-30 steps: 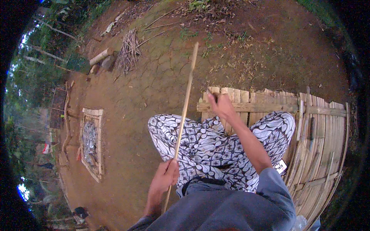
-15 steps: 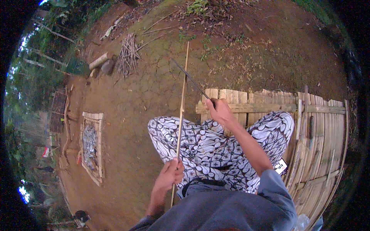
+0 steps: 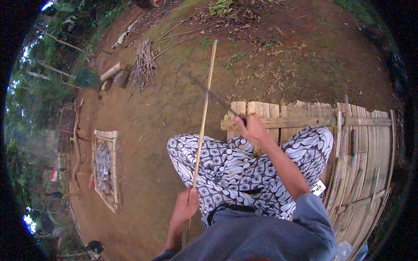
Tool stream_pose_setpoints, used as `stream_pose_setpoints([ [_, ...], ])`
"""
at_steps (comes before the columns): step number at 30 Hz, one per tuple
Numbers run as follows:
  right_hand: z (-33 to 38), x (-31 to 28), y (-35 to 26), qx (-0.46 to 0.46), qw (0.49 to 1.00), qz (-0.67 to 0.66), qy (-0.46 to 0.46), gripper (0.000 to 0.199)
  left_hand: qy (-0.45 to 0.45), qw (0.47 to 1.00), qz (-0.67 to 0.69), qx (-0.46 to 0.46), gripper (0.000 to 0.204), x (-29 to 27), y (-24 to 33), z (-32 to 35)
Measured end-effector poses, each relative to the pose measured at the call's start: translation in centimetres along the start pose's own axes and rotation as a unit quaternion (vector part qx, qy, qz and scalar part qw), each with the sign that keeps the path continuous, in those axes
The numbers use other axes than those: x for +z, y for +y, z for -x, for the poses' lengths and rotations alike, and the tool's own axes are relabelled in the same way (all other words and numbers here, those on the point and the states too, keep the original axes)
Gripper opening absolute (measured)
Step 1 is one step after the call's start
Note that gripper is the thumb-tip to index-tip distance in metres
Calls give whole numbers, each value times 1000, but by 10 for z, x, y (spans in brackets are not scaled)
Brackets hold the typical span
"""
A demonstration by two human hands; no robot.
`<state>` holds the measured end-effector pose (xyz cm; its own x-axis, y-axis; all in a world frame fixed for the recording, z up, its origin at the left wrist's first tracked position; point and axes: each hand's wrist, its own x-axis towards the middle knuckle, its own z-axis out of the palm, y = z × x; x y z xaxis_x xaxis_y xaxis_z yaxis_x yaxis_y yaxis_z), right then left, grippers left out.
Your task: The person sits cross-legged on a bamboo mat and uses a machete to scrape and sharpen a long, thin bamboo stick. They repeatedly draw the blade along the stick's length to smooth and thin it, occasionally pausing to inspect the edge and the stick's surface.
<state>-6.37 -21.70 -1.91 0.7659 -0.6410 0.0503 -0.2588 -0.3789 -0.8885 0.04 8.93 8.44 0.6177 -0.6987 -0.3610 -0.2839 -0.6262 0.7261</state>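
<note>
A long pale strip of bamboo [image 3: 203, 126] slants upward from my lap past my left knee. My left hand [image 3: 186, 203] is wrapped round its lower part, and its far tip stands out over the ground. In my right hand [image 3: 253, 127] is the handle of a long, thin, dark-bladed knife [image 3: 217, 100]. The blade, smeared by motion, points away to the left and crosses the strip above its middle. I cannot tell whether its edge touches the strip.
I sit cross-legged on a slatted bamboo platform [image 3: 365, 148]. A small white card-like object [image 3: 319, 188] lies by my right thigh. On the earth at left is a wood-framed bed of grey ash [image 3: 115, 174]. Farther off are a bundle of sticks [image 3: 145, 63] and a log [image 3: 112, 71].
My left hand has moved slightly down and left with the bamboo strip. The knife in my right hand has shifted a little, and its blade is now blurred.
</note>
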Motion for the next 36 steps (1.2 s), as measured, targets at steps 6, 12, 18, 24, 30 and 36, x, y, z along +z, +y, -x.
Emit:
stream_pose_setpoints([
  [6, 6, 2, -12, -296, 942, 155, -23, 64, -38, 988, 129, -79, 38, -12, -13, 1],
  [12, -22, -10, 36, 52, 994, -29, 93, 45, -17, 997, 25, -65, 40, -25, -19, 17],
  [18, 9, 8, -2, -263, 944, 197, 13, 42, 7, 997, -70, -15, 35, -20, 5, -7],
  [24, -15, -29, 19, 17, 996, 83, 32, 59, 44, 973, -225, 25, 39, -37, -11, 12],
  [30, 2, 5, 8, -309, 938, 156, 31, 53, -43, 992, -118, -15, 40, -34, -7, -3],
  [36, -36, -36, 45, 56, 988, 72, 124, 52, -47, 988, -128, -65, 43, -44, -7, 26],
])
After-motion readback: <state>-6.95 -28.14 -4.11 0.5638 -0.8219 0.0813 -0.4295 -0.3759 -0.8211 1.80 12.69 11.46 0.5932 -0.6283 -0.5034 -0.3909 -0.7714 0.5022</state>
